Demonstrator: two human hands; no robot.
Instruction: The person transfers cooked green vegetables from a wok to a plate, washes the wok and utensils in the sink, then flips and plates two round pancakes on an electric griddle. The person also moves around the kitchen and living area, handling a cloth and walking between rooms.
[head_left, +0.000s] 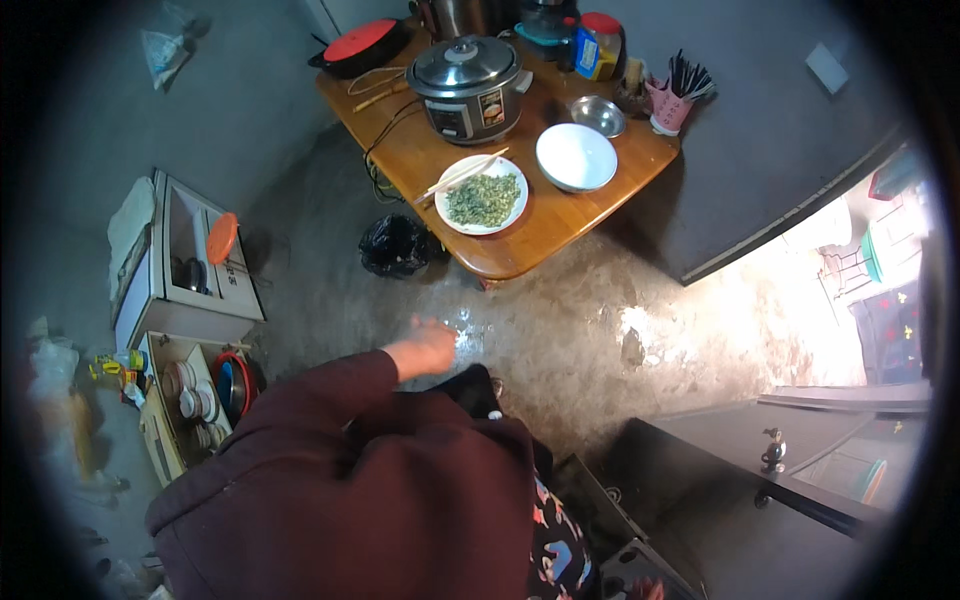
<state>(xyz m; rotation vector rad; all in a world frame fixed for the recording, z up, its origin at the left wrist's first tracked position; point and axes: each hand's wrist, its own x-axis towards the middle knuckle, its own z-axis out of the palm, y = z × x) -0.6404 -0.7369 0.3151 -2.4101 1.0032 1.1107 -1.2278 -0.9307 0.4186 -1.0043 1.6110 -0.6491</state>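
Note:
My left hand (426, 348), blurred and seemingly empty with fingers loosely apart, hangs over the wet floor in front of me. Ahead of it stands a wooden table (510, 255). On the table's near corner, a white plate (517, 217) carries chopped green food (484, 201), with wooden chopsticks (461, 178) laid across the rim. Beside the plate is a white bowl (576, 156). Only a few fingers of what looks like my right hand (649, 589) show at the bottom edge, near a dark stove-like surface (630, 562); whether they hold anything is hidden.
An electric cooker (472, 90), a metal bowl (598, 115) and a pink chopstick holder (667, 109) share the table. A black plastic bag (396, 246) sits on the floor by it. Left stand a white cabinet (202, 319) and shelved dishes (196, 401); a bright doorway opens right.

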